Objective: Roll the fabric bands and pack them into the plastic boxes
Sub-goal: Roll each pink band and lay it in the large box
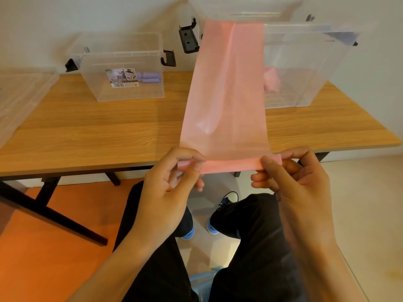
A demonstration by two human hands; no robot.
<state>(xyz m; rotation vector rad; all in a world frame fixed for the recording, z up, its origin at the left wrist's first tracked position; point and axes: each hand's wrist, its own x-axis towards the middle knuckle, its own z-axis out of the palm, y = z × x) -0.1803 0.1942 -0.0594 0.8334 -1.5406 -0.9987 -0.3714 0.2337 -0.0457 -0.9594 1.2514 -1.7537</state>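
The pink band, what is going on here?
A person pinches the near end of the pink fabric band with the left hand and right hand, its first turn rolled. The rest stretches away over the wooden table. The left plastic box holds purple rolls; the right plastic box holds something pink.

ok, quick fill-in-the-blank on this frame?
1. The left hand and right hand pinch the near end of a ___ band.
2. The labelled box holds ___ rolls.
3. That box stands on a ___ table.

Missing words: pink; purple; wooden.
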